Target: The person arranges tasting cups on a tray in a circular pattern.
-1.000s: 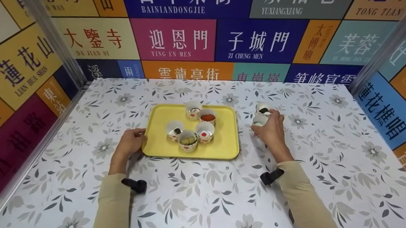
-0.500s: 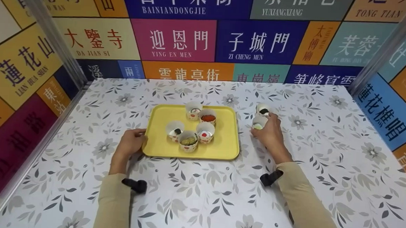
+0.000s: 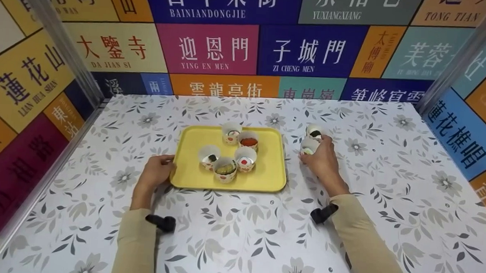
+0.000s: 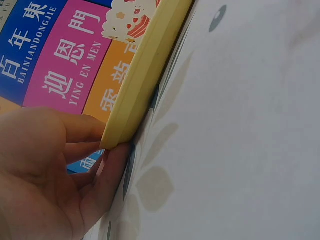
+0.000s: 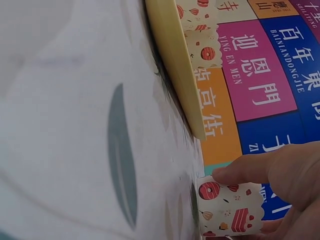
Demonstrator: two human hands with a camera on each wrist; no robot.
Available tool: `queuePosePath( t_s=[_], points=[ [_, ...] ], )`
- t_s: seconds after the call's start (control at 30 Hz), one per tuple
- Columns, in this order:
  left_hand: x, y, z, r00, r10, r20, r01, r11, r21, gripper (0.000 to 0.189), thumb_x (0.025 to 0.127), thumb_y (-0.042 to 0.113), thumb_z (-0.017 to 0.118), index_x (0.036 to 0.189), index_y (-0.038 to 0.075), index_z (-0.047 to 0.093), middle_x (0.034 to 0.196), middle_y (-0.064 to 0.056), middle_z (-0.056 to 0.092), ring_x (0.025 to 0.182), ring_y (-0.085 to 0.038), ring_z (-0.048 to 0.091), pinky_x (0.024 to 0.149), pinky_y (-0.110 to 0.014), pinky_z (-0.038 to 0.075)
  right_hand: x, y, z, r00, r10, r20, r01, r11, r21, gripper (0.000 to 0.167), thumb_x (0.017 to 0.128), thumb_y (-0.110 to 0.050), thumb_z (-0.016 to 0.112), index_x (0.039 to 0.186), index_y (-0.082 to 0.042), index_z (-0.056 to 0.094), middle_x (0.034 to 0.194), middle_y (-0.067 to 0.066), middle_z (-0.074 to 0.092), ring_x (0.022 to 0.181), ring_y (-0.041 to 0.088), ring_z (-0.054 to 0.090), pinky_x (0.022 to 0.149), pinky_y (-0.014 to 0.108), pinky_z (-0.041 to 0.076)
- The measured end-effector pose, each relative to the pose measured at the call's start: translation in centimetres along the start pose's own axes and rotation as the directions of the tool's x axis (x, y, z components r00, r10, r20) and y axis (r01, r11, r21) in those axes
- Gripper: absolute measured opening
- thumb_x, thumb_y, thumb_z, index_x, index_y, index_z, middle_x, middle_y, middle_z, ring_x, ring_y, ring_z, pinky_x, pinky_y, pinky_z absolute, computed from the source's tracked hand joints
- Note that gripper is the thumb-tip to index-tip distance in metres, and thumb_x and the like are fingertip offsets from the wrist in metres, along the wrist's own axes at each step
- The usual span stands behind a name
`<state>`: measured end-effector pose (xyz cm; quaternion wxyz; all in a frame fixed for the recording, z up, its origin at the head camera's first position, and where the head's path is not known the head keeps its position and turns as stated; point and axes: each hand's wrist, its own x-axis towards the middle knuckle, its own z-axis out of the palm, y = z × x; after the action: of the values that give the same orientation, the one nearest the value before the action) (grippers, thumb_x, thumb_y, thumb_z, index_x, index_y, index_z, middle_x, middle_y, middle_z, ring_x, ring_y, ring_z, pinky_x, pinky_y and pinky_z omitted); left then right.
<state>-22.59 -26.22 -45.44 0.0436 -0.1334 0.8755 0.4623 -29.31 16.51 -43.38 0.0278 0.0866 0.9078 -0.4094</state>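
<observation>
My left hand pinches the left edge of a yellow tray, seen close up in the left wrist view with the fingers and thumb at the tray's rim. My right hand grips a small printed paper cup with pale contents, to the right of the tray. In the right wrist view, the thumb presses the cup's patterned side; my other fingers are partly out of sight behind it. Just beyond it stands a second paper cup with something white and black inside, partly covered by my fingers.
Several paper cups sit on the tray: one with red contents, one with greenish contents, one with a red piece, one with a dark piece, one at the back. Sign-printed panels border the flower-patterned table.
My right hand has shifted very slightly, and the pale contents of its cup show more clearly than a second ago. The left hand and the tray stay in place.
</observation>
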Motion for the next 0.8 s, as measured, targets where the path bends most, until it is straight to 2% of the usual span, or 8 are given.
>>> queuePosePath(
  t_s=[0.37, 0.6, 0.8],
  points=[
    [0.01, -0.14, 0.01, 1.0, 0.005, -0.003, -0.005, 1.0, -0.012, 0.045, 0.096, 0.009, 0.048, 0.14, -0.002, 0.056, 0.129, -0.027, 0.064, 0.098, -0.024, 0.067, 0.068, -0.019, 0.049, -0.23, -0.26, 0.08, 0.999, -0.035, -0.018, 0.036, 0.999, 0.003, 0.088, 0.086, -0.017, 0.068, 0.156, 0.001, 0.017, 0.151, 0.027, 0.037, 0.134, 0.041, 0.043, 0.113, 0.051, 0.035],
    [-0.02, -0.15, 0.09, 1.0, -0.011, -0.011, 0.011, 1.0, 0.019, 0.045, 0.097, 0.011, 0.049, 0.139, -0.001, 0.057, 0.13, -0.026, 0.064, 0.101, -0.024, 0.066, 0.07, -0.019, 0.049, -0.35, -0.47, 0.42, 0.998, -0.058, -0.011, 0.058, 0.998, 0.005, 0.085, 0.085, -0.014, 0.069, 0.154, 0.003, 0.022, 0.151, 0.029, 0.037, 0.137, 0.041, 0.041, 0.116, 0.051, 0.033],
    [0.0, 0.01, 0.04, 1.0, -0.008, -0.013, 0.008, 1.0, 0.007, 0.045, 0.097, 0.012, 0.05, 0.139, -0.001, 0.058, 0.128, -0.026, 0.065, 0.097, -0.023, 0.066, 0.069, -0.019, 0.049, -0.56, -0.68, 0.51, 0.998, -0.069, 0.002, 0.069, 0.998, 0.005, 0.078, 0.088, -0.017, 0.069, 0.152, 0.0, 0.029, 0.146, 0.027, 0.04, 0.132, 0.04, 0.044, 0.112, 0.052, 0.037]
  ],
)
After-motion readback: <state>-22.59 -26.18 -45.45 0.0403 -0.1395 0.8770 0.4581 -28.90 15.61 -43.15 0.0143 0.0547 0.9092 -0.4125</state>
